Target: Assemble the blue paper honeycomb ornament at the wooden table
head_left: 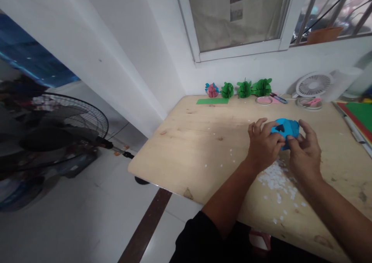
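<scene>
A blue paper craft piece (286, 126) with a black patch on its face is held up above the right part of the wooden table (180, 146). My left hand (264, 141) grips its left side, fingers bent around the edge. From the right, my right hand (306, 150) pinches it between thumb and fingers. Both hands cover parts of its outline, so its full shape cannot be made out. Many small white paper bits (277, 179) lie scattered on the wood beneath my hands.
Along the wall stand a pink-and-blue paper figure (212, 90) and several green ones (244, 89), behind a green strip (212, 101). Scissors (279, 97), a small white fan (314, 84) and coloured sheets (359, 115) sit to the right. A black floor fan (58, 127) stands left.
</scene>
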`<state>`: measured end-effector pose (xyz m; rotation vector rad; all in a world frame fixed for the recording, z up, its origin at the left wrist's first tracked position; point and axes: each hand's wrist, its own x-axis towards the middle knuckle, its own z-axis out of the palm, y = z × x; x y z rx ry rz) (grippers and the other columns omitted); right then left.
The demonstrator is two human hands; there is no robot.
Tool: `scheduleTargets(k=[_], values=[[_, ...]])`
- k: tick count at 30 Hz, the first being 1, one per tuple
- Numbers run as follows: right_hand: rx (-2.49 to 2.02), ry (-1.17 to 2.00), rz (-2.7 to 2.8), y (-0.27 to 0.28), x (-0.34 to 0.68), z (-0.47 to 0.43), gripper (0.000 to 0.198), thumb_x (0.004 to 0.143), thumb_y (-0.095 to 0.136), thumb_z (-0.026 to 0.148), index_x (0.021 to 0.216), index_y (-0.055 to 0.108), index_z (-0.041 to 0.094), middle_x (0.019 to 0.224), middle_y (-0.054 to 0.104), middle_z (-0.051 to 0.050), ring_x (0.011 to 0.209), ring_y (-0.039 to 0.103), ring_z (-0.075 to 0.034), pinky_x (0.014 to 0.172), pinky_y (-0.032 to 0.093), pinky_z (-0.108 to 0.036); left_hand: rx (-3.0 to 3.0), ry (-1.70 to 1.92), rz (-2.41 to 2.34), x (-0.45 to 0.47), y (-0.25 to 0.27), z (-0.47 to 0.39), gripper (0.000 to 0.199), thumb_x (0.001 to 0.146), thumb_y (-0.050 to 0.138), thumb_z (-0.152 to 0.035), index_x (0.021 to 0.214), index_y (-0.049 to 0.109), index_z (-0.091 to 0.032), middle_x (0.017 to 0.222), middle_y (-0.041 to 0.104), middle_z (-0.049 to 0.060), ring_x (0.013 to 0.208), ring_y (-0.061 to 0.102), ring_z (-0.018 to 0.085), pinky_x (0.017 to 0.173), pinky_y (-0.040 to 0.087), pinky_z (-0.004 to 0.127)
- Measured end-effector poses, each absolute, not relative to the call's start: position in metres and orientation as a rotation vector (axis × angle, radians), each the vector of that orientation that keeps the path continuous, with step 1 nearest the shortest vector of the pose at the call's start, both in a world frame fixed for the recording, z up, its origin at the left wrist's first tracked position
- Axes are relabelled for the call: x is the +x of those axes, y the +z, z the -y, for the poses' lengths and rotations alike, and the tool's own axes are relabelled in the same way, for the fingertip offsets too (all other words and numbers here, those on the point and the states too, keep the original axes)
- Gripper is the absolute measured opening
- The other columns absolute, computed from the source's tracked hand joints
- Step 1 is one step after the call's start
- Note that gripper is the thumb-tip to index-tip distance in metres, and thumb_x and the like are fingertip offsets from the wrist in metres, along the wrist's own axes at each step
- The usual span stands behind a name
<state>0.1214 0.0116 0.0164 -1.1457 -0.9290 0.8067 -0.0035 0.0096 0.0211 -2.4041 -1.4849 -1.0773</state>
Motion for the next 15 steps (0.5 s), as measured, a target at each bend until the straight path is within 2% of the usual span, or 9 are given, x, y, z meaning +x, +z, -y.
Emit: scheduleTargets(k=[4,10,15], values=[[-1.132,0.777,0.930,0.0165,0.1227,-0.0124,0.077,0.069,0.081,0.031,0.143,0.062,0.020,0.090,0.072,-0.001,0.076,0.062,-0.017,0.072,0.052,-0.031,-2.394,-1.102,1.451,-0.0033,0.0203,-0.0087,0.015,0.101,0.066,-0.034,0.096,0.077,-0.026,0.146,0.065,0.006,0.147,0.043,0.032,0.121,0.038,0.052],[-1.153,0.759,0.930,0.0136,0.1280,-0.0158,0.074,0.072,0.078,0.030,0.143,0.062,0.019,0.083,0.067,0.003,0.068,0.056,-0.014,0.068,0.048,-0.028,-2.353,-1.117,1.469,-0.0022,0.0190,-0.0106,0.009,0.098,0.072,-0.033,0.099,0.079,-0.028,0.147,0.066,0.006,0.147,0.045,0.033,0.119,0.040,0.052],[-1.144,0.769,0.910,0.0120,0.1274,-0.0162,0.073,0.072,0.079,0.031,0.142,0.061,0.020,0.086,0.070,0.001,0.071,0.058,-0.015,0.069,0.050,-0.029,-2.336,-1.099,1.475,-0.0017,0.0161,-0.0117,0.011,0.099,0.071,-0.035,0.096,0.080,-0.029,0.147,0.066,0.005,0.147,0.044,0.033,0.120,0.039,0.052]])
